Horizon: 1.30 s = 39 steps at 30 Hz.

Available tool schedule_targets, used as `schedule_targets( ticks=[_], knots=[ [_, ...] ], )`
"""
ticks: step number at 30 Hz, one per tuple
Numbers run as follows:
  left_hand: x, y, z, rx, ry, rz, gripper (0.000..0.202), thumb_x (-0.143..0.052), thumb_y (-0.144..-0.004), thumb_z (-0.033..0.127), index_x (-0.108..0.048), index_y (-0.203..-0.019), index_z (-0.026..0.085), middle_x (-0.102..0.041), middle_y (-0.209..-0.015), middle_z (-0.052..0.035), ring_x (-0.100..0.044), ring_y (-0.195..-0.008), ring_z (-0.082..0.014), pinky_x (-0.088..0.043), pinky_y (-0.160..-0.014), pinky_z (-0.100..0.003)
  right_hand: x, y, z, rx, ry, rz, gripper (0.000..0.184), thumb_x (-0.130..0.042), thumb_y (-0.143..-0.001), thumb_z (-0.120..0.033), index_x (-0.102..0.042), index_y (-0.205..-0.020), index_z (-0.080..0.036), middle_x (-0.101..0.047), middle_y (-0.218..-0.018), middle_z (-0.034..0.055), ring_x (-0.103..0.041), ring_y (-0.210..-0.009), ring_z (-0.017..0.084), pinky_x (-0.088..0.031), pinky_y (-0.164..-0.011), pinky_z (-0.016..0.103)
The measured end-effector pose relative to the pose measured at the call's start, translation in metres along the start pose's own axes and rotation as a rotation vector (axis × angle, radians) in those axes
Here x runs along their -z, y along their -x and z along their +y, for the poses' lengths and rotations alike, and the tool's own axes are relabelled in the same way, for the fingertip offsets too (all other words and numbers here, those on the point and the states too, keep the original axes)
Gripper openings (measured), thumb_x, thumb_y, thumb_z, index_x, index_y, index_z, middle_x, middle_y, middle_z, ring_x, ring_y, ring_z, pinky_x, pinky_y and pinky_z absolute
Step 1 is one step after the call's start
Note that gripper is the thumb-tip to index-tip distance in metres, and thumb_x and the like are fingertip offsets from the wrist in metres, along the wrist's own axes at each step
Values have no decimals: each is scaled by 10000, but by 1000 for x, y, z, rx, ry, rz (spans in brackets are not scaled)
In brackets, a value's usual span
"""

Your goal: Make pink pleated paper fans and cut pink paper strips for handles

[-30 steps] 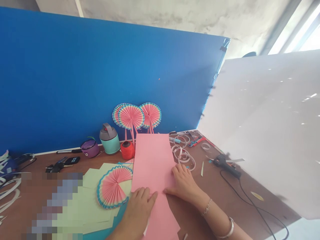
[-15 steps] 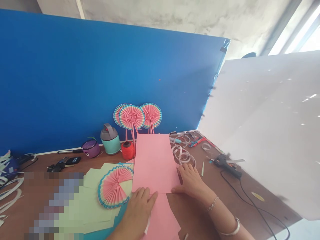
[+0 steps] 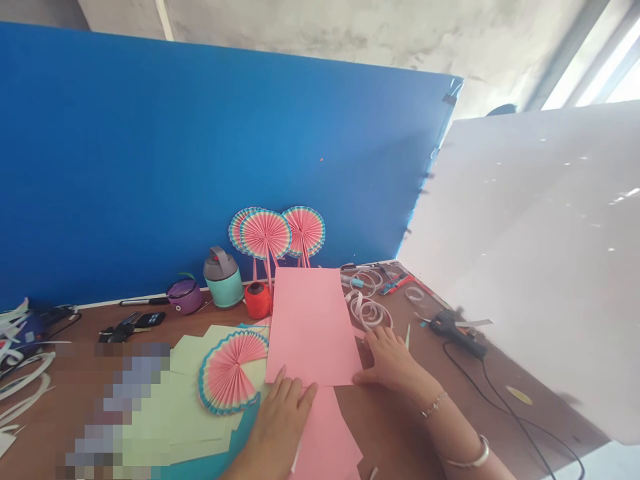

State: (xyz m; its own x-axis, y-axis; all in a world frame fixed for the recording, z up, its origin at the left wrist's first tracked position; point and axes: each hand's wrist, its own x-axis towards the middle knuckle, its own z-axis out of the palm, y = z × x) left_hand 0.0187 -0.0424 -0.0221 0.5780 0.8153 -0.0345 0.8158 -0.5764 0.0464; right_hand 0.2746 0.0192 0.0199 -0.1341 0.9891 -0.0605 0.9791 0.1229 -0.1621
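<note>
A pink paper sheet (image 3: pixel 310 323) lies on the brown table (image 3: pixel 400 427), folded over a lower pink layer (image 3: pixel 327 437). My left hand (image 3: pixel 283 417) presses flat on the fold's near left edge, fingers stretched out. My right hand (image 3: pixel 393 360) rests at the sheet's right edge, its thumb on the near right corner of the top layer. A round pink and teal pleated fan (image 3: pixel 230 370) lies just left of the sheet on pale green papers (image 3: pixel 170 413).
Three finished fans (image 3: pixel 277 233) lean against the blue board (image 3: pixel 200 167). Nearby stand a red thread spool (image 3: pixel 257 299), teal jar (image 3: pixel 223 277) and purple pot (image 3: pixel 184 295). Tape rings (image 3: pixel 370 310) and a glue gun (image 3: pixel 457 330) with cord lie right, beside a white board (image 3: pixel 540 253).
My right hand slid right, off the pink sheet to its right edge. The top pink layer now shows a straight near edge over the lower layer. My left hand stayed put.
</note>
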Motion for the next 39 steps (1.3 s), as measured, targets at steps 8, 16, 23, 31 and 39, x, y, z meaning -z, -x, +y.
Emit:
schedule_targets(
  ticks=[8, 16, 23, 31, 39],
  knots=[
    [5, 2, 13, 1, -108, 80, 567, -502, -769, 108, -381, -1323, 108, -567, -1066, -120, -516, -963, -250, -447, -864, -427, 0, 0, 1, 6, -10, 12, 493, -741, -495, -504, -524, -810, -193, -513, -960, 74, -478, -919, 287, -349, -753, 365],
    [9, 1, 12, 0, -70, 32, 553, -495, -796, 153, -375, -1334, 108, -549, -1066, -136, -488, -991, -271, -387, -927, -485, 0, -1, 1, 0, 3, 5, 490, -734, -506, -500, -527, -827, -191, -512, -991, 85, -476, -954, 301, -351, -763, 373],
    [11, 0, 14, 59, 2, -18, 603, -544, -769, 206, -368, -1343, 155, -536, -1086, -137, -471, -1015, -302, -294, -962, -571, 0, -1, 1, 0, 0, 7, 474, -733, -511, -501, -512, -799, -196, -522, -958, 78, -480, -917, 290, -357, -738, 373],
    [39, 3, -10, 202, 152, 84, 514, -406, -796, 58, -450, -1276, 235, -532, -1191, -79, -456, -1086, -235, -332, -911, -406, 5, -1, -2, -11, -9, -18, 450, -725, -529, -477, -515, -813, -198, -523, -969, 77, -477, -929, 292, -354, -750, 365],
    [57, 2, -48, 308, 446, 41, 163, -467, -770, 153, -602, -695, 204, -621, -820, 2, -532, -889, -175, -339, -831, -337, 1, -2, 2, 6, -10, -7, 435, -722, -528, -466, -512, -797, -196, -522, -952, 74, -478, -921, 291, -352, -753, 369]
  ],
)
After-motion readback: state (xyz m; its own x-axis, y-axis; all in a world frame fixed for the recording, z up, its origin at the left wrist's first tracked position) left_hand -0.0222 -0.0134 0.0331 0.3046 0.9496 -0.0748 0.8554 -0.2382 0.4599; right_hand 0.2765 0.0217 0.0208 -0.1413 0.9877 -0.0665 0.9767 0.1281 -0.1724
